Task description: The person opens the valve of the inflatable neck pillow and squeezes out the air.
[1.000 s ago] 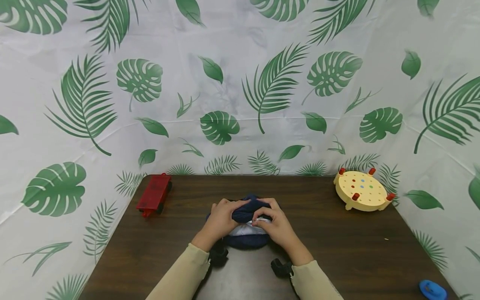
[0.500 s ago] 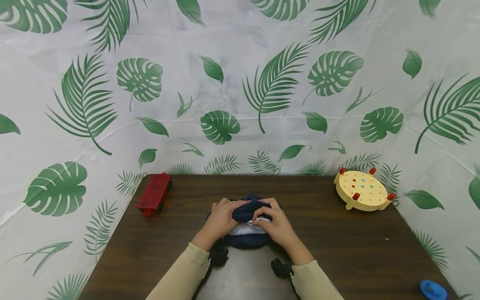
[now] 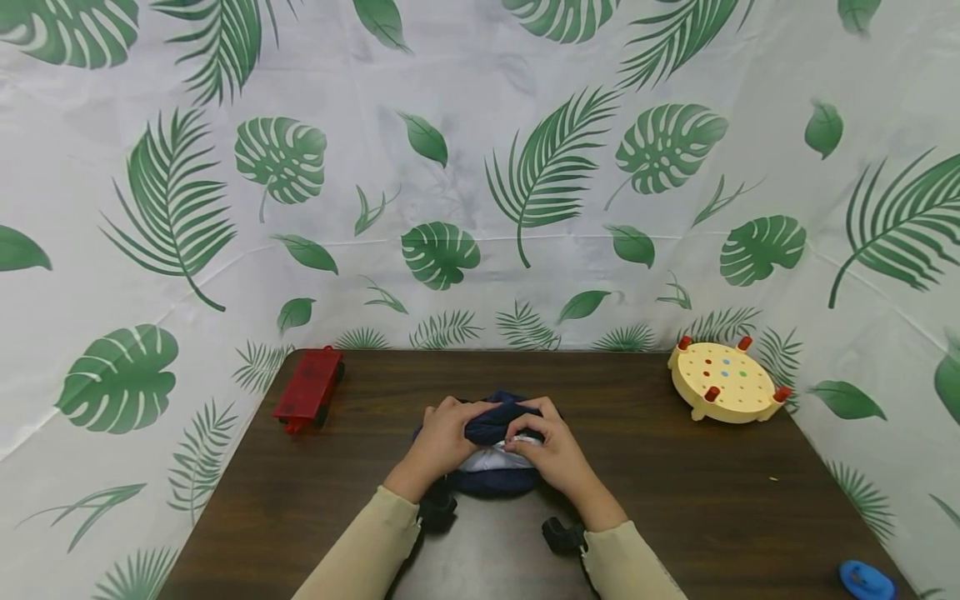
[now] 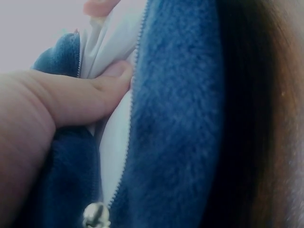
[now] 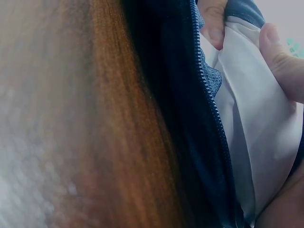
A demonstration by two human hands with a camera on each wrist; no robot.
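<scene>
A dark blue fuzzy pouch (image 3: 495,482) lies at the middle of the table, its zip undone and its white lining (image 3: 491,460) showing. My left hand (image 3: 444,437) grips the pouch's left and upper side, the thumb (image 4: 90,97) inside the opening against the lining. On the other side my right hand (image 3: 555,446) holds the pouch's right edge, thumb and forefinger bent close together over the opening. A metal zip pull (image 4: 96,214) shows at one end of the zip in the left wrist view. The inside of the pouch is mostly hidden by lining folds.
A red toy cart (image 3: 309,387) stands at the table's back left. At the back right sits a round cream toy (image 3: 723,392) with red pegs. A small blue object (image 3: 866,579) lies at the front right. Behind the table (image 3: 697,517) hangs a leaf-print cloth (image 3: 345,275).
</scene>
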